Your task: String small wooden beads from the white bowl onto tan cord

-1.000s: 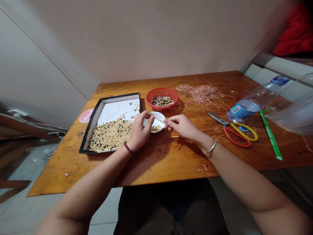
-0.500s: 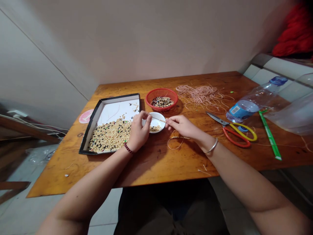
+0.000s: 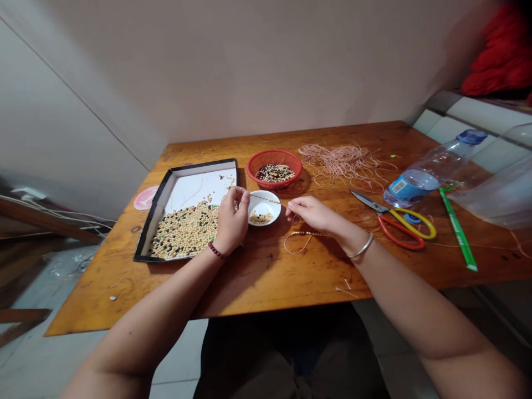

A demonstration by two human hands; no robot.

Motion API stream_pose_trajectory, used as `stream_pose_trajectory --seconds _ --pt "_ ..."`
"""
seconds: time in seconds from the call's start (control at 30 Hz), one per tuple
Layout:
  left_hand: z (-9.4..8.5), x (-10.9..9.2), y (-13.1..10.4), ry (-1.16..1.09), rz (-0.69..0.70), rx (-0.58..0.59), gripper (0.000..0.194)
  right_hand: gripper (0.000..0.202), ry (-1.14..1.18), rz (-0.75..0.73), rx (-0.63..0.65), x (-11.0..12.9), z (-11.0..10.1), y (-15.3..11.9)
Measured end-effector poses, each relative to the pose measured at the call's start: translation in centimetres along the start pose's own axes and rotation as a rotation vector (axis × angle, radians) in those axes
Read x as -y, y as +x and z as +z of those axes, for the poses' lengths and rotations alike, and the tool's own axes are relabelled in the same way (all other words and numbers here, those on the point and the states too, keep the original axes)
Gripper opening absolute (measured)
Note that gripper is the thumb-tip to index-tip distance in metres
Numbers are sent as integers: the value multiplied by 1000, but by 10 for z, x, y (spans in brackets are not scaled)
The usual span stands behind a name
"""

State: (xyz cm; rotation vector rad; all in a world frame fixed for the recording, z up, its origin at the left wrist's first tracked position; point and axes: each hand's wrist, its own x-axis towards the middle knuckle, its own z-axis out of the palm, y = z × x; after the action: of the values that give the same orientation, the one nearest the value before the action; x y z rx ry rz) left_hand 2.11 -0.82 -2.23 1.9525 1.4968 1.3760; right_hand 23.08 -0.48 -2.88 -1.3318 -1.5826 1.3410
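My left hand (image 3: 233,217) pinches one end of a thin dark needle or wire (image 3: 260,198) between thumb and finger. Several pale beads sit on its other end, above a small white bowl (image 3: 272,217) with some beads inside. On the bowl's right, my right hand (image 3: 311,213) is closed at the fingertips around the pale thread coming from the needle. A loop of thread with a row of pale beads (image 3: 305,233) lies on the table below my right hand. A shallow black-edged box (image 3: 143,235) of mostly cream beads stands left of my left hand.
A red basket (image 3: 274,155) of beads stands behind the bowl, beside tangled pink thread (image 3: 338,160). Scissors (image 3: 401,221), a plastic bottle (image 3: 411,185) and a green strip (image 3: 459,233) lie at the right. A pink round piece (image 3: 145,198) is left of the box.
My left hand has shifted slightly left, baring more of the white bowl. My right fingertips have moved a little right, off the end of the beaded needle.
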Motion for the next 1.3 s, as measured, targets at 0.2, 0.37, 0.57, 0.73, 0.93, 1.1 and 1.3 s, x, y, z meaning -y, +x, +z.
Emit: stream_pose_trajectory --seconds 0.2,0.37,0.57,0.73,0.93,1.1,1.3 --pt "-1 -7 -5 -10 116 149 18 54 28 -183 -71 9 2 -5" --pt "-2 -11 -7 28 215 169 21 50 96 -244 106 18 7 -13" --pt "-3 -11 -7 67 230 130 19 47 -12 -214 62 13 9 -12" --pt "-2 -12 -8 85 236 120 18 44 47 -191 120 15 9 -12" --pt "-1 -11 -7 92 193 104 18 51 147 -110 128 10 11 -9" --pt "1 -9 -7 101 176 94 17 35 204 -69 111 10 12 -8" --pt "1 -5 -6 78 120 68 16 18 241 -41 90 14 12 -8"
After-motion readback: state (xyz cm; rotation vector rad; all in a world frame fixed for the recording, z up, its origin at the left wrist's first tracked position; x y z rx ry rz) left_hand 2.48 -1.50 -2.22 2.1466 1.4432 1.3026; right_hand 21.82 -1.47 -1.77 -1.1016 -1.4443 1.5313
